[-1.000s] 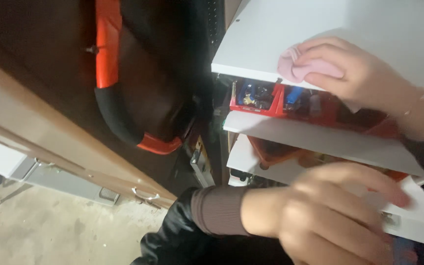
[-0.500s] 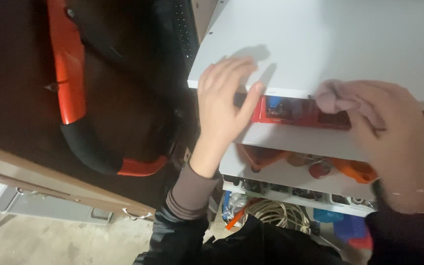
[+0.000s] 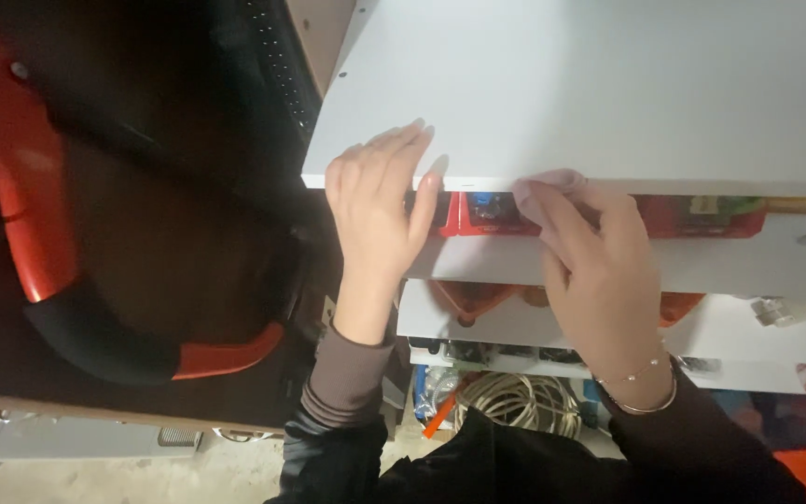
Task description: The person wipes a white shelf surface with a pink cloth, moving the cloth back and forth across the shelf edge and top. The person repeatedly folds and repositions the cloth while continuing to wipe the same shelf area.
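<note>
Since half a second ago my right hand has slid left along the shelf's front edge, carrying the pink cloth with it, and my left hand has settled lower, at the left corner of the top shelf. The view has also shifted, so the white board now fills more of the upper frame.

I judge the step in hand to be wiping the front lip of that top shelf. My right hand is closed around the cloth, fingers pressing it against the edge; only a small fold shows above my fingertips. My left hand lies flat and open on the board, fingers together, gripping nothing, seemingly bracing it. The next stroke, as I read it, calls for steady pressure along the thin edge without snagging the red bins directly beneath.

The shelf is smooth, matte white laminate with a crisp square edge and small holes near its left side. The cloth looks soft and crumpled. The bins are glossy red plastic, holding small parts too blurred to identify. Lower shelves are the same white board; a coil of pale cable sits below. To the left stands a black and red chair, padded and curved.
</note>
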